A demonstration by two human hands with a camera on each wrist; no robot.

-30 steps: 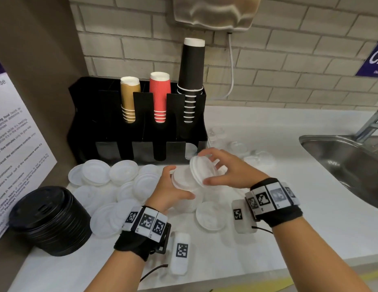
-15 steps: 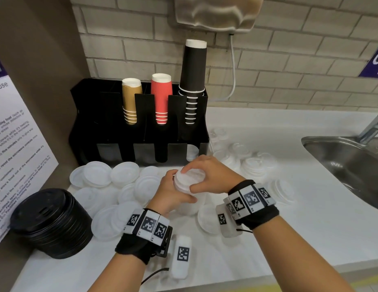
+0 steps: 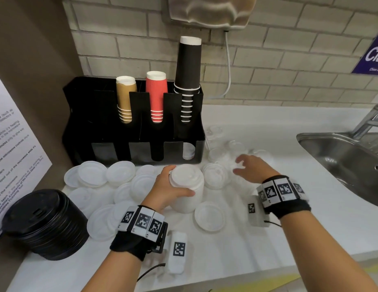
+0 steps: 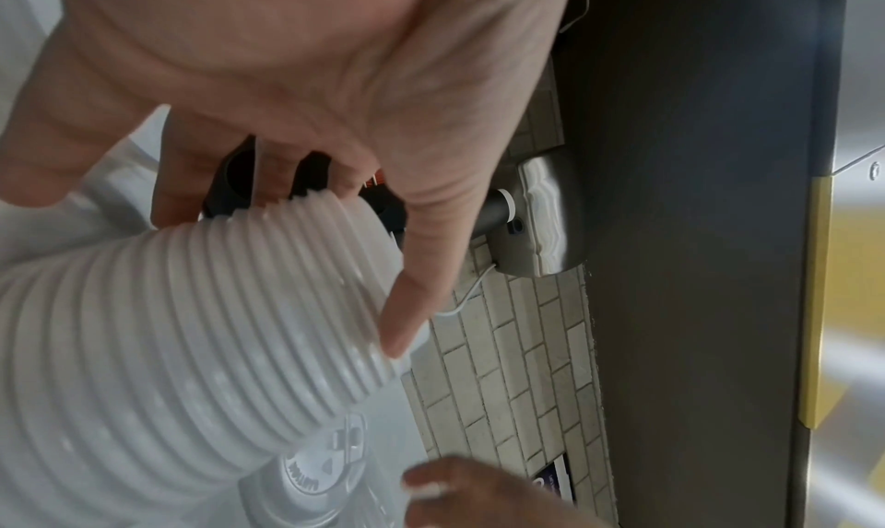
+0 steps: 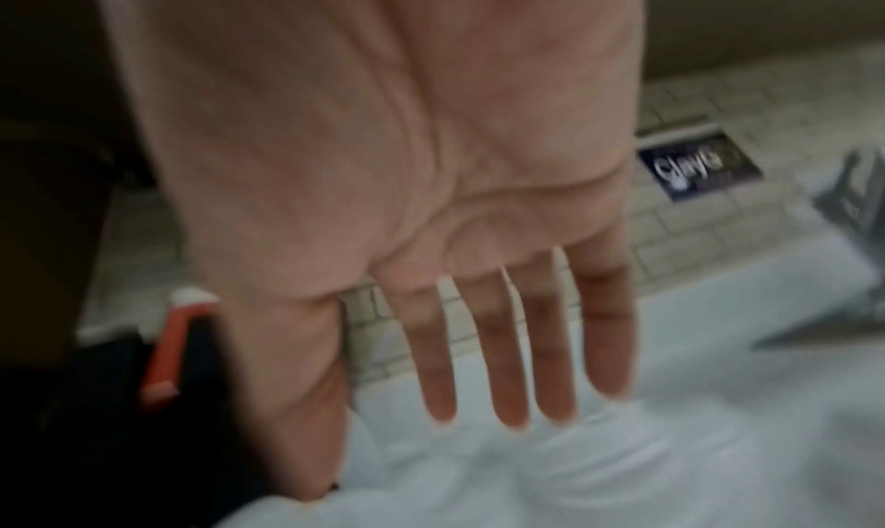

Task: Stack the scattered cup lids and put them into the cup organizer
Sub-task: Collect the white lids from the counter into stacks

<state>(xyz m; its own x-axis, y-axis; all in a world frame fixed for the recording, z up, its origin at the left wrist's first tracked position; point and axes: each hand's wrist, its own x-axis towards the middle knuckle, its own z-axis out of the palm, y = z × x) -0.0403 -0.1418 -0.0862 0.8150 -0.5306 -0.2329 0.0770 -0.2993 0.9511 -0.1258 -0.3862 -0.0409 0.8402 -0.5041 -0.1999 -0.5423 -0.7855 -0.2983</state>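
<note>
Left hand (image 3: 167, 191) grasps the stack of white lids (image 3: 187, 187), fingers and thumb curled round its ribbed side; the stack stands on the counter (image 3: 257, 245), in front of the cup organizer (image 3: 133, 131). Right hand (image 3: 252, 168) is released, fingers spread above the clear lids (image 3: 215, 175) just right of the stack, holding nothing. We judge the step in hand as fetching the next lid: take one lid by its rim, seat it squarely on top, keep our left grip steady so the column stays straight. More loose white lids (image 3: 93, 173) lie at left.
</note>
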